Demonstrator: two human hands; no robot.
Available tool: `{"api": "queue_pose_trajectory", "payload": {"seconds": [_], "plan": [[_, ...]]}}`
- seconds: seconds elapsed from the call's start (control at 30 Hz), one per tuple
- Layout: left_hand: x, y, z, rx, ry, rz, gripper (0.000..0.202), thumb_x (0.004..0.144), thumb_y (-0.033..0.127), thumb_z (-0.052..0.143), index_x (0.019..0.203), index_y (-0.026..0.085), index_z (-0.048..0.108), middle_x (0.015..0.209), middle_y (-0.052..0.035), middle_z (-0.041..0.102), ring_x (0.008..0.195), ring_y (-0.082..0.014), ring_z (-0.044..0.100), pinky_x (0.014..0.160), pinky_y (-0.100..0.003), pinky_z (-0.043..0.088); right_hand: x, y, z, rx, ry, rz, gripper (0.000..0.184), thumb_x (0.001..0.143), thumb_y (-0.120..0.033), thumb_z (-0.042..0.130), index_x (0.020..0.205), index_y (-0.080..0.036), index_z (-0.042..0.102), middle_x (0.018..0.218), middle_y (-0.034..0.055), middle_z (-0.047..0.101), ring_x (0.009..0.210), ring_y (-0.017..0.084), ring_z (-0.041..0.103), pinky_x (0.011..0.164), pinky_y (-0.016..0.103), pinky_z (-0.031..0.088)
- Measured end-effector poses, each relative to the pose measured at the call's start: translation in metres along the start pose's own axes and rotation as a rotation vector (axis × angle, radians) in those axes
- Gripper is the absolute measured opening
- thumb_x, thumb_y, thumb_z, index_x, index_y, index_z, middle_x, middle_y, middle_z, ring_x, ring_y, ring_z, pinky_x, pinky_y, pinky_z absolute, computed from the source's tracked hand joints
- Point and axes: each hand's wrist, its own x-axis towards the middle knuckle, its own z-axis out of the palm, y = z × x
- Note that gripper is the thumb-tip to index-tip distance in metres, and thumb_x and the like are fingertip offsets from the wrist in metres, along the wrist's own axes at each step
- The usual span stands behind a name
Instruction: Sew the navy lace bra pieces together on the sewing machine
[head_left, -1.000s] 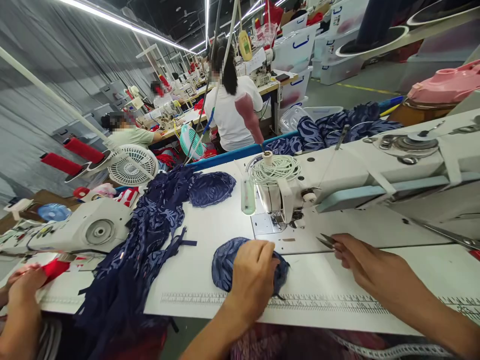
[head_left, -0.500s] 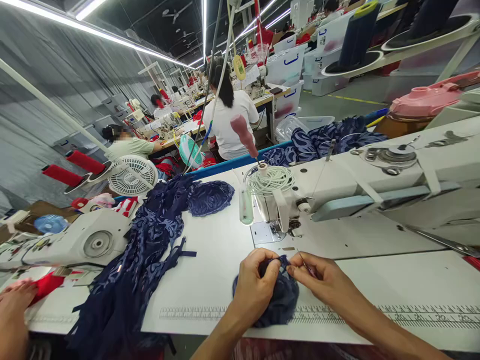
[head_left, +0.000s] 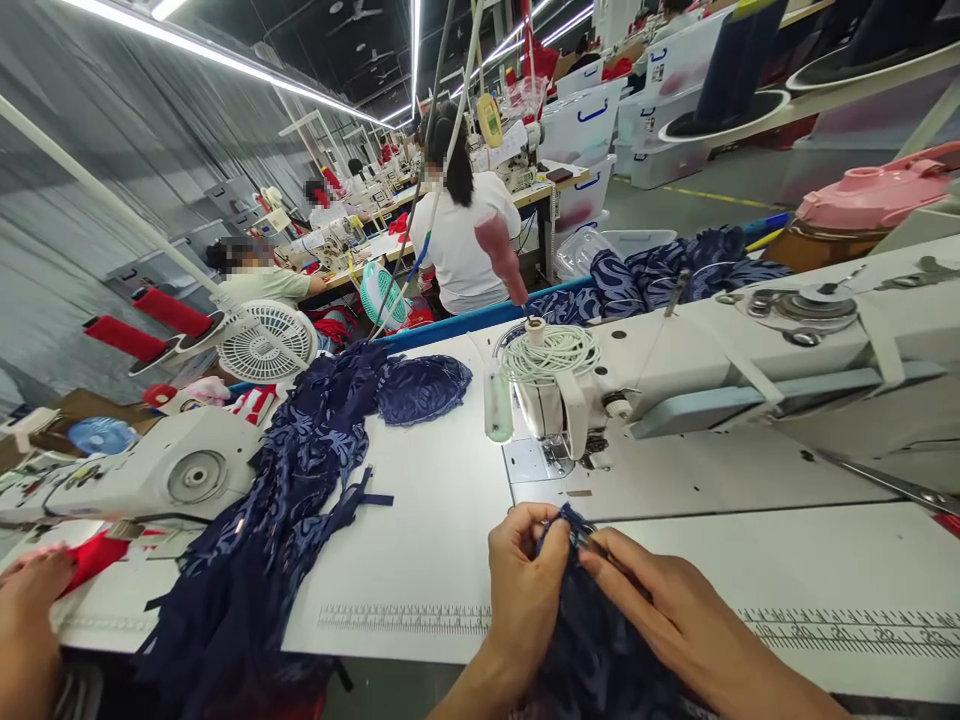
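A navy patterned fabric piece (head_left: 600, 640) hangs bunched between my hands, over the front edge of the sewing table (head_left: 420, 560). My left hand (head_left: 529, 580) is closed, thumb and fingers pinching its frayed upper edge. My right hand (head_left: 667, 600) is closed beside it, fingertips at the same edge. A slim dark tool (head_left: 630, 572) lies along the right fingers, mostly hidden, so its kind cannot be told. Just beyond my hands stands the white sewing machine (head_left: 555, 410), its needle area apart from the fabric.
A long heap of navy fabric (head_left: 300, 480) lies at left, with a flat navy cup-shaped piece (head_left: 424, 390) beside it. Scissors (head_left: 900, 485) lie at right. Another person's hand (head_left: 34, 590) holds red fabric at the left machine (head_left: 187, 470). Navy pieces fill a blue-edged trough (head_left: 465, 325) behind.
The fabric has come toward me and now hangs down over the table edge. My right hand has turned, its fingers closer to the left ones; the tool's thin point no longer stands up.
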Motion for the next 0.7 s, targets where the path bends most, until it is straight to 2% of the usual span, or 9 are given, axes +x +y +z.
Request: {"api": "queue_pose_trajectory", "payload": {"seconds": [0.17, 0.43, 0.7], "plan": [[-0.0056, 0.0005, 0.0026, -0.005, 0.004, 0.003, 0.023, 0.084, 0.036, 0.065, 0.086, 0.014, 0.069, 0.067, 0.0022, 0.046, 0.065, -0.0115, 0.039, 0.062, -0.024, 0.036, 0.0084, 0.0064, 0.0024, -0.036, 0.048, 0.011, 0.039, 0.1, -0.057, 0.032, 0.08, -0.026, 0.044, 0.064, -0.0049, 0.049, 0.055, 0.014, 0.041, 0.054, 0.027, 0.029], [-0.0079, 0.0007, 0.005, 0.015, 0.033, 0.034, 0.021, 0.084, 0.035, 0.063, 0.085, 0.015, 0.07, 0.066, 0.0026, 0.044, 0.064, -0.0117, 0.037, 0.062, -0.024, 0.035, 0.0068, 0.0072, 0.0019, -0.022, 0.04, 0.021, 0.039, 0.1, -0.058, 0.032, 0.082, -0.026, 0.045, 0.062, -0.0056, 0.046, 0.055, 0.013, 0.036, 0.053, 0.027, 0.027], [-0.0087, 0.0016, 0.005, 0.045, 0.067, 0.058, 0.02, 0.083, 0.033, 0.063, 0.085, 0.015, 0.071, 0.065, 0.0027, 0.044, 0.063, -0.0113, 0.037, 0.061, -0.024, 0.035, 0.0082, 0.0074, 0.0021, 0.008, 0.036, 0.032, 0.039, 0.1, -0.057, 0.032, 0.082, -0.025, 0.045, 0.064, -0.0052, 0.048, 0.057, 0.013, 0.038, 0.055, 0.027, 0.028]]}}
